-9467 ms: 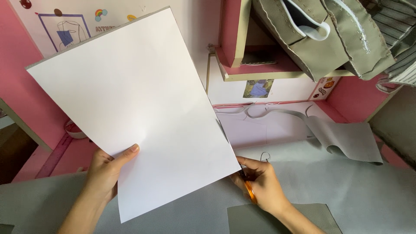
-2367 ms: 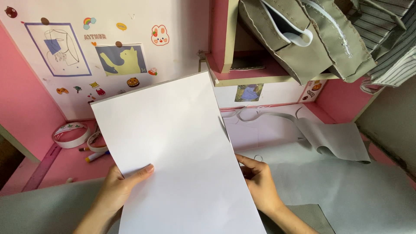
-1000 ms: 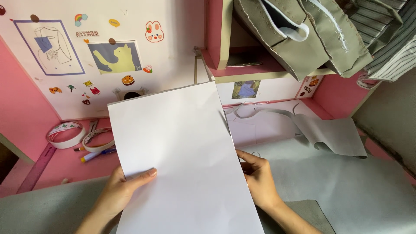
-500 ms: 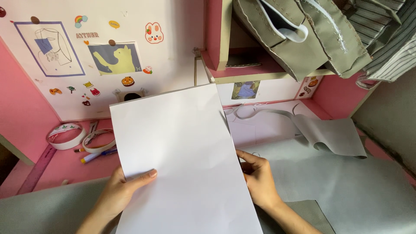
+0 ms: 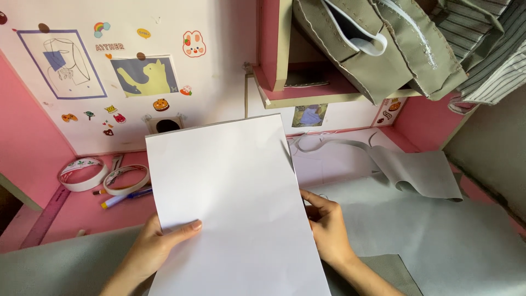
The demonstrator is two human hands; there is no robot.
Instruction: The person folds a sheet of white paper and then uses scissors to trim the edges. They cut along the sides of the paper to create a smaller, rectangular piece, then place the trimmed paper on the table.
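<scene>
Head view: a white paper sheet (image 5: 235,208) is gripped by left hand (image 5: 156,249) and right hand (image 5: 329,230) over grey fabric (image 5: 438,235) on the pink desk (image 5: 82,211), stickers (image 5: 194,44) on the white wall behind.

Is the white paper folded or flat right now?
Flat and unfolded: the white paper shows no crease, held by the left hand and right hand.

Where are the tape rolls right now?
In the head view, two tape rolls lie at left on the pink desk, beside the white paper sheet.
</scene>
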